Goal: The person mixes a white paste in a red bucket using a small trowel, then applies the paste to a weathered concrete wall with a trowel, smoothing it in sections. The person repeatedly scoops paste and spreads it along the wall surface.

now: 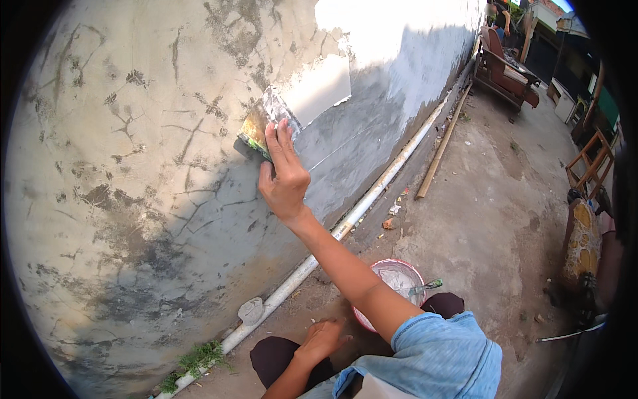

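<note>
My right hand point(287, 176) is raised to the wall point(153, 126) with its fingers closed on a broad putty scraper point(256, 128). The scraper is smeared white and yellowish, with some green at its lower edge. It lies against the wall at the lower left end of a smooth white putty patch point(322, 86). Low down, my left hand point(323, 339) rests by my knee, fingers loosely stretched and nothing in them. Partly behind my right forearm stands a round tub point(420, 271) of whitish putty with a reddish rim. A green-handled putty knife point(425, 287) leans in it.
A white pipe point(359, 211) runs along the wall's foot, beside a long wooden strip point(444, 143). Weeds point(199, 359) grow at the lower left. A reddish-brown chair point(502, 66) stands at the far right, with a person point(503, 20) beyond. A wooden frame point(593, 163) is at right.
</note>
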Motion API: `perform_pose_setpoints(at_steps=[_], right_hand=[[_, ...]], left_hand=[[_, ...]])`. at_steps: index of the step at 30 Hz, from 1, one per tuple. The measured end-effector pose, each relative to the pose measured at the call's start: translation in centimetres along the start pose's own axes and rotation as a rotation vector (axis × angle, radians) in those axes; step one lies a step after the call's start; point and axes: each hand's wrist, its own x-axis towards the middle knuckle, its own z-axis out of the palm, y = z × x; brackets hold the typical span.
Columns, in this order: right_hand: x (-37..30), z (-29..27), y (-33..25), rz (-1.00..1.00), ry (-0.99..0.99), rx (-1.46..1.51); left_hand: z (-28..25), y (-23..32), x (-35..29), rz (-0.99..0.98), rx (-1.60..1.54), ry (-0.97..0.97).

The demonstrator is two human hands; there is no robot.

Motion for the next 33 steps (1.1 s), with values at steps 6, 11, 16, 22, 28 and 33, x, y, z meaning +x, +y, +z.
perform_pose_setpoints(at_steps=[6,11,16,22,28,33], right_hand=[[-0.9,-6.7,-2.5,0.231,-0.231,0.3],[7.2,-12.1,9.0,0.591,0.191,0.719],[8.5,-10.2,12.5,0.589,0.191,0.515],[8.4,-7.0,8.3,0.482,0.123,0.021],[4.0,-3.7,-0.7,0.084,-0.049,0.008],[-1.3,-4.1,-5.2,-0.13,-0.234,0.178]], left_hand=[[-1.3,0.3,-0.2,-0.012,0.018,-0.007],[-0.1,0.6,0.7,0.012,-0.015,-0.041],[-0.8,0.4,-0.5,-0.047,-0.001,-0.03],[0.3,0.0,-1.1,0.045,0.012,0.083],[0.7,0.0,-0.5,0.118,0.013,0.143],[-0.6,1.1,-0.5,0.036,0.024,0.007]])
